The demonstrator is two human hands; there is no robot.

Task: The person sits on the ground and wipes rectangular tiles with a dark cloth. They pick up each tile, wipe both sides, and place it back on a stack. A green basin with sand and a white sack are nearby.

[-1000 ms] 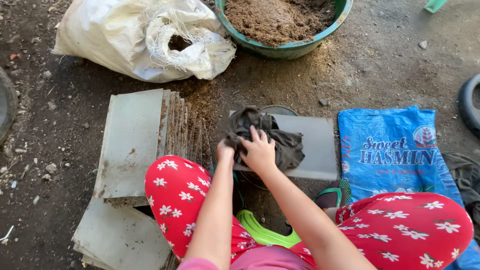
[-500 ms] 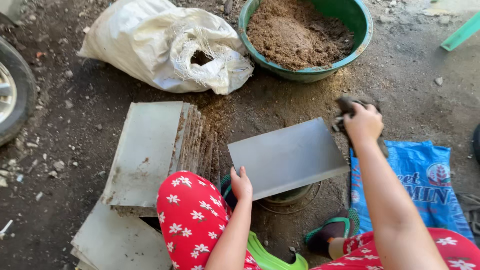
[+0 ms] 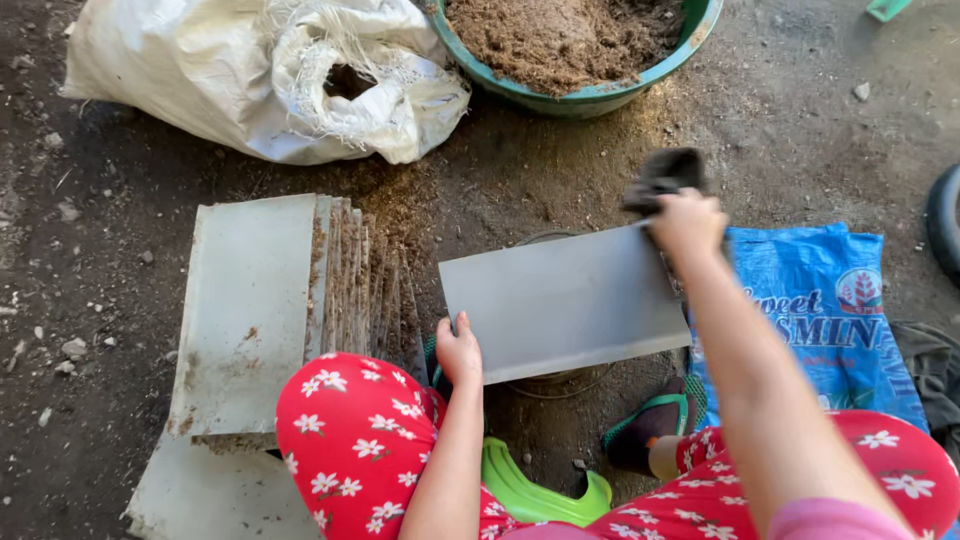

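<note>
Wiping is the step in hand: the right hand (image 3: 688, 222) grips a dark rag (image 3: 664, 175), fingers closed round it, at the far right corner of a grey tile (image 3: 565, 312). The left hand (image 3: 459, 350) steadies the tile's near left corner, fingers curled on its edge. The tile rests over a round stand between the knees, beside a stack of tiles (image 3: 262, 310). A further pass would call for firm, even pressure while the left hand braces.

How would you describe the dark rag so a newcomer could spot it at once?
Start at the green basin of brown soil at the top. Just below it lies a grey rectangular slab; at its upper right corner, the right hand grips the rag. It is the only dark, crumpled cloth there.
</note>
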